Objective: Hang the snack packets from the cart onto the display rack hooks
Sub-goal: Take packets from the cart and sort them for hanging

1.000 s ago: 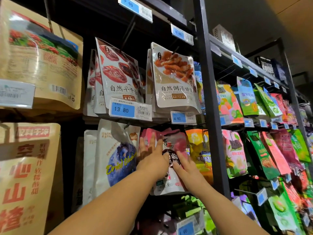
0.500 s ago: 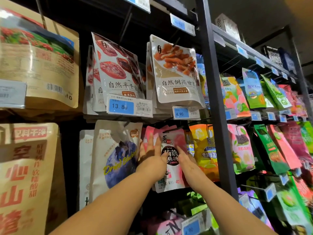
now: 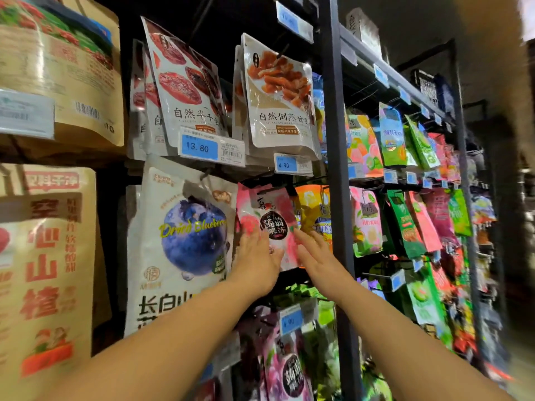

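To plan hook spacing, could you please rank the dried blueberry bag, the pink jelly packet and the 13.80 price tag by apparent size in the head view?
Largest: dried blueberry bag.
Then: pink jelly packet, lower part covered.
Smallest: 13.80 price tag.
The gaps are plain.

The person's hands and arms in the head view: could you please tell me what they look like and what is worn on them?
The left hand and right hand wear no gloves, and no ring shows. The left forearm and right forearm are bare: no sleeve, watch or bracelet down to the frame's edge.
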